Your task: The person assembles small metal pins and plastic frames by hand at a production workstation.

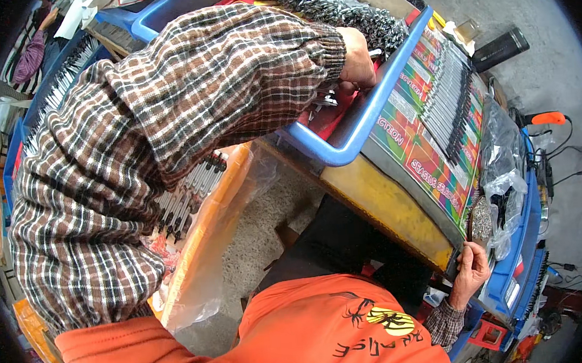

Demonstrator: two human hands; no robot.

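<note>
My left hand (pixel 358 59), in a brown and white plaid sleeve, reaches into a blue plastic bin (pixel 346 152). Its fingers curl down near small silver and dark pieces on the bin's red inside; what they hold is hidden. A dense heap of black and silver pen-like parts (pixel 333 10) fills the bin's far side. My right hand (pixel 470 273) is at the near right corner of the bench, fingers pinched around a thin dark rod (pixel 470 224). Nearby, a row of slim clear and black pen-like pieces (pixel 448 99) lies on a colourful printed sheet (pixel 409 139).
An orange tray (pixel 203 228) of pen-like parts stands left of my lap. Clear plastic bags (pixel 502 167) lie beside a blue crate (pixel 512 260) on the right. Beyond the bench are a black cylinder (pixel 500 49), an orange-handled tool (pixel 547 118) and cables.
</note>
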